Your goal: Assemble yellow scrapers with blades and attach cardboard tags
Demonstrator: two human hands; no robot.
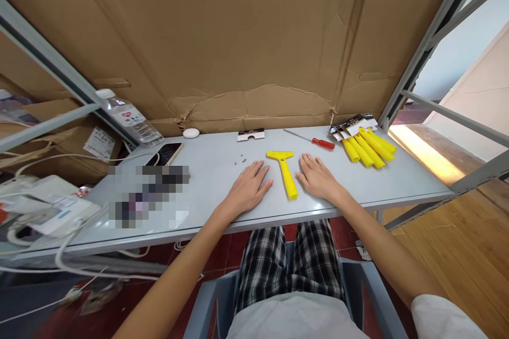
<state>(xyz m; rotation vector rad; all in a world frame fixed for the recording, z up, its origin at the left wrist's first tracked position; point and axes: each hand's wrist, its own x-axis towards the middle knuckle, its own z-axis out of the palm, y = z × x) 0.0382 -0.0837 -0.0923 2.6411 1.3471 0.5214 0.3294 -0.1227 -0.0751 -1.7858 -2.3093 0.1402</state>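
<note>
A yellow scraper (287,175) with a T-shaped head lies on the grey tabletop (210,169), its handle pointing toward me. Just left of it my left hand (247,188) rests flat on the table, fingers stretched out and holding nothing. On the scraper's other side, my right hand (317,176) also lies flat and open, apart from the handle. Beyond the right hand is a screwdriver (323,143) with a red handle. Several small dark bits (240,160) lie beyond the left hand. A black-and-white card (251,135) with a notch sits near the back edge.
Several yellow-handled scrapers (368,148) with card sleeves are piled at right. At left are a phone (165,154), a water bottle (131,119), a white round case (191,133) and a power strip with cables (59,212). A cardboard sheet (254,47) stands behind the table.
</note>
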